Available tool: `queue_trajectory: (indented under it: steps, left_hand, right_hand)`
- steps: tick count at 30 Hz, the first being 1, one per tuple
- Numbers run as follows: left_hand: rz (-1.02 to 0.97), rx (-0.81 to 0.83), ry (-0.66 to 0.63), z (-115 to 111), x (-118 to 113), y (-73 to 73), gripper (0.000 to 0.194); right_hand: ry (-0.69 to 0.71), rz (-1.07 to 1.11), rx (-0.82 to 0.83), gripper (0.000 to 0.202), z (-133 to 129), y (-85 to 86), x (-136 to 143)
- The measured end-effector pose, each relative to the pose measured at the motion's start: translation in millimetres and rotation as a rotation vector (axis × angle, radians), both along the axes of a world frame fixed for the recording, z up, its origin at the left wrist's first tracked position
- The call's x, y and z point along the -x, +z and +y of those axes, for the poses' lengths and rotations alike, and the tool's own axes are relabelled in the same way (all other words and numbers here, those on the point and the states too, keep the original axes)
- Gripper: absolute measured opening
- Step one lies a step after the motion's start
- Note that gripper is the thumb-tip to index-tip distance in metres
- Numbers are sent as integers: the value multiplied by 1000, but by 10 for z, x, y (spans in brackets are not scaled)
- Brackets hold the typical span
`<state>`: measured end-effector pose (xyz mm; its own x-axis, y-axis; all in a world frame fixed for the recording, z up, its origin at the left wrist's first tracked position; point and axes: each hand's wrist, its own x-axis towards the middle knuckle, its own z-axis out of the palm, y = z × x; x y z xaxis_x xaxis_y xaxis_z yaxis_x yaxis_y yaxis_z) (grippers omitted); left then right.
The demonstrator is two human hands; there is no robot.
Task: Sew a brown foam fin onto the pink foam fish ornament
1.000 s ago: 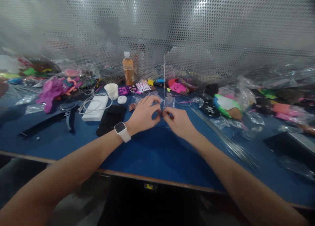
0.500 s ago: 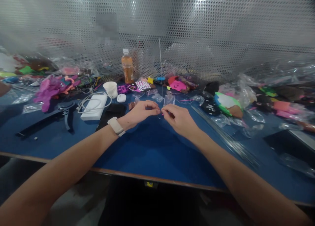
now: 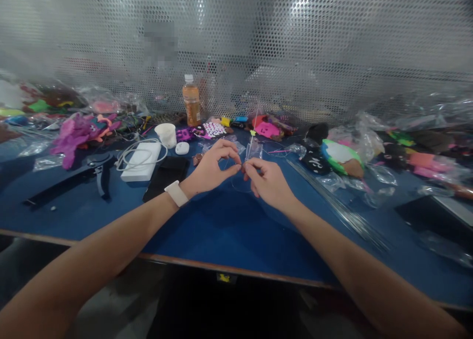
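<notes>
My left hand (image 3: pixel 217 167), with a pale watch band (image 3: pixel 176 193) at the wrist, has thumb and index finger pinched together. Its fingertips meet those of my right hand (image 3: pixel 269 180), which is also closed in a pinch. A thin wire (image 3: pixel 253 141) rises from between the fingertips and leans slightly right. Below the hands, a fine loop of it curves over the blue table (image 3: pixel 229 230). The exact grip at the fingertips is too small to make out. A clear plastic bag (image 3: pixel 255 152) lies just behind my right hand.
Left are a black phone (image 3: pixel 168 174), white power bank with cable (image 3: pixel 142 162), dark pliers-like tool (image 3: pixel 99 169), cup (image 3: pixel 166 134) and bottle (image 3: pixel 191 102). Right lies a bundle of thin wires (image 3: pixel 336 208), with colourful soft pieces (image 3: pixel 342 156) and a dark box (image 3: pixel 436 213). Perforated metal panel (image 3: pixel 236 43) stands behind.
The wire's upper end has tilted right and lower. A thin loop now shows under the hands. My left hand's fingers have come closer to my right fingertips.
</notes>
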<state>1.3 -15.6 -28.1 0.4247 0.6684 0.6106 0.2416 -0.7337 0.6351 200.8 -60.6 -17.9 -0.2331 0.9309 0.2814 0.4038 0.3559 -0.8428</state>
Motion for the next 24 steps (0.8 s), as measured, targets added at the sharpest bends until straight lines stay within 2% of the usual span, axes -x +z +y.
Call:
queue_trajectory:
  steps: [2, 7, 9, 11, 13, 17, 20, 24]
  left_hand:
    - [37, -123, 27, -7, 11, 25, 1]
    - [127, -356, 21, 24, 32, 37, 6]
    - [169, -416, 33, 28, 41, 38, 8]
    - [207, -421, 50, 14, 46, 44, 8]
    - [205, -373, 58, -14, 46, 55, 6]
    - [123, -196, 22, -40, 49, 71, 5]
    - [102, -70, -37, -6, 67, 69, 10]
    - [170, 70, -125, 48, 99, 64, 11]
  right_hand:
    - [36, 112, 88, 30, 2, 0, 21]
    - [59, 286, 269, 26, 15, 4, 62]
    - [62, 320, 323, 26, 16, 6, 61]
    - [59, 279, 305, 29, 19, 9, 42]
    - [46, 111, 147, 29, 25, 17, 8]
    - [14, -324, -330, 21, 37, 61, -77]
    - [48, -526, -458, 21, 42, 91, -136]
    - [51, -730, -566, 27, 45, 79, -187]
